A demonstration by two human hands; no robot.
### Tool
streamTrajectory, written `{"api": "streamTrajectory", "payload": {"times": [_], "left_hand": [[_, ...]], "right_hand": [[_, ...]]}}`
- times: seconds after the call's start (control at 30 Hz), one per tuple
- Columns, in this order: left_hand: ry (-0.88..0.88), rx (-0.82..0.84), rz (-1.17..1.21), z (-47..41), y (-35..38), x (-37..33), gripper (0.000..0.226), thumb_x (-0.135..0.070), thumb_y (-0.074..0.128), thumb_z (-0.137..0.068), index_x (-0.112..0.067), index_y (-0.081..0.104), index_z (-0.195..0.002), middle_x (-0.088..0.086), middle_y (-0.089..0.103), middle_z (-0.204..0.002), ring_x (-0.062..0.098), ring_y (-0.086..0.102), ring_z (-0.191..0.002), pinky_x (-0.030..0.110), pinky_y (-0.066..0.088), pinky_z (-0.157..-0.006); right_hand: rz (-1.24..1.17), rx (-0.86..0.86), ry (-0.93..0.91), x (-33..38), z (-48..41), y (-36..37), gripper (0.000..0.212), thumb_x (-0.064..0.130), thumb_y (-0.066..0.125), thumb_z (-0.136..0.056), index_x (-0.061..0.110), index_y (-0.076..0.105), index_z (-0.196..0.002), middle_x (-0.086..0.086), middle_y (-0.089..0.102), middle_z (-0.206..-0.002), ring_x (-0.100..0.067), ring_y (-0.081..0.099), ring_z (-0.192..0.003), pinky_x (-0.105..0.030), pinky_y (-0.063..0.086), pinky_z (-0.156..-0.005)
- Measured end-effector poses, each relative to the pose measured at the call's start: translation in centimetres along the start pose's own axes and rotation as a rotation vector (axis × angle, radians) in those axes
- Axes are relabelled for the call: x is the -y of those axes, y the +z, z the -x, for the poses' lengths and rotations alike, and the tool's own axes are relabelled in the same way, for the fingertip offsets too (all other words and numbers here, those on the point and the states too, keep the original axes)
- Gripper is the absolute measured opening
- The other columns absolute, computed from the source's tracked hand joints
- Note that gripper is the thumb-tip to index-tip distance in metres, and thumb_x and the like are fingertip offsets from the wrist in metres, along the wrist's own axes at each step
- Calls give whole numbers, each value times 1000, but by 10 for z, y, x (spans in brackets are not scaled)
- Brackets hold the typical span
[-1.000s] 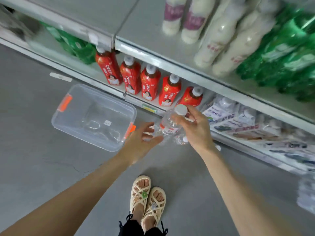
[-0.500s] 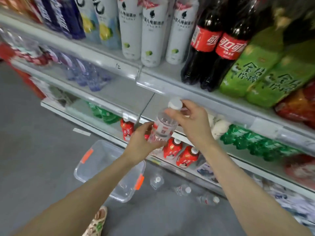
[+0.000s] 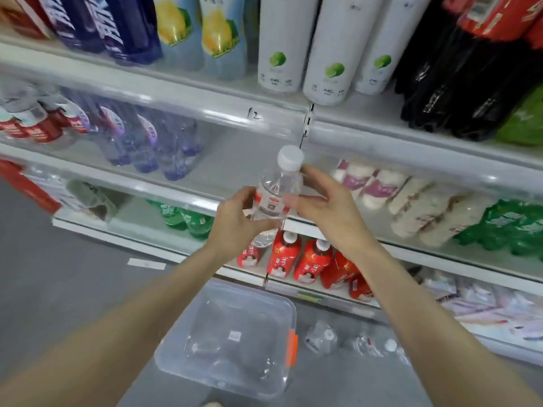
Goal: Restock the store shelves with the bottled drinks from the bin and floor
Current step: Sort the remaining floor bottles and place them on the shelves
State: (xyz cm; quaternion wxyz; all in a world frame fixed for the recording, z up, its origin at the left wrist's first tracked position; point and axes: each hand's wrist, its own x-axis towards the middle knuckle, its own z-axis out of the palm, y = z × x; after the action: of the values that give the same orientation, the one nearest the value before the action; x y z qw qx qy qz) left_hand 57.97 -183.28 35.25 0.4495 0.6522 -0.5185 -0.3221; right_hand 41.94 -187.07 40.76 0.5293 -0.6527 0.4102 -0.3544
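Both hands on one small water bottle (image 3: 276,195), held upright btwn them, facing the bare shelf stretch (image 3: 235,160) just past my fingertips. L hand (image 3: 235,224) wraps the lower body. R hand (image 3: 326,212) curls loosely round the shoulder under the white cap. Risk: thin, slick plastic, so if R lets go early it could tip or slip twd the clear bin (image 3: 255,295) below my wrists. Loose bottles (image 3: 321,337) on the floor right of the bin are easy to kick.

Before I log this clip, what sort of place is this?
Most likely a shop's drinks aisle: tiered white shelves packed with rows of bottled drinks, among them cola bottles and red-labelled bottles, and a clear plastic bin on the floor beside loose water bottles.
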Motion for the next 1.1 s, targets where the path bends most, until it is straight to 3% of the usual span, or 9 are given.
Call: {"api": "streamTrajectory", "payload": {"times": [0.1,0.27,0.4,0.47,0.6,0.7,0.87,1.03,1.1], "left_hand": [[86,-20,-17,-25,-12,23,49,-14,86,-63,-19,57,-101,-17,63,-88,-9,60,-80,5,45,-69],[188,-43,15,-65,-32,61,51,-11,84,-65,-8,60,-110,-3,69,-101,6,64,-92,11,49,-79],[276,-60,-13,-97,-47,85,51,-12,84,-66,-8,62,-112,3,67,-106,12,62,-96,10,47,-81],[293,-56,-21,-113,-53,100,47,-12,83,-67,-9,64,-109,4,68,-106,14,62,-97,15,47,-85],[322,-47,12,-134,-63,124,42,-10,81,-70,-14,65,-108,-2,70,-100,17,65,-97,31,50,-91],[338,-40,22,-148,-69,133,36,-13,80,-73,-18,65,-106,-6,70,-94,14,65,-91,26,52,-85],[358,40,119,-168,-73,141,35,-9,70,-82,-13,60,-115,-7,67,-101,-2,65,-74,10,49,-63],[461,26,205,-170,-66,159,35,-8,64,-87,-22,55,-118,-10,63,-107,-10,61,-84,9,47,-73],[469,-62,216,-168,-59,171,43,-8,68,-84,-25,52,-120,-8,63,-106,0,62,-94,16,50,-83]], "right_hand": [[-27,48,-52,-18,-23,20,58,6,69,-83,37,45,-126,16,61,-113,0,62,-100,-8,48,-72],[10,67,-181,-41,-65,49,66,3,65,-87,20,39,-144,7,57,-129,8,62,-92,-8,48,-74],[32,30,-270,-64,-100,69,63,7,65,-88,19,39,-144,1,56,-137,-7,63,-109,-15,51,-84],[47,20,-287,-74,-117,80,62,9,65,-88,19,39,-144,1,56,-137,-12,60,-114,-16,52,-86],[56,6,-306,-88,-148,100,58,14,64,-90,23,40,-143,4,60,-127,2,61,-97,-17,54,-77],[55,-27,-310,-94,-167,108,54,21,63,-92,28,42,-141,2,58,-131,-9,60,-108,-28,54,-81],[53,-43,-316,-100,-189,114,44,29,61,-93,31,47,-135,2,58,-127,-13,59,-109,-25,57,-67],[45,-35,-240,-128,-194,118,42,36,56,-95,28,49,-135,1,61,-126,-24,61,-112,-44,58,-80],[36,-30,-196,-142,-191,122,46,39,55,-94,30,46,-138,1,59,-130,-24,61,-114,-46,57,-83]]}}
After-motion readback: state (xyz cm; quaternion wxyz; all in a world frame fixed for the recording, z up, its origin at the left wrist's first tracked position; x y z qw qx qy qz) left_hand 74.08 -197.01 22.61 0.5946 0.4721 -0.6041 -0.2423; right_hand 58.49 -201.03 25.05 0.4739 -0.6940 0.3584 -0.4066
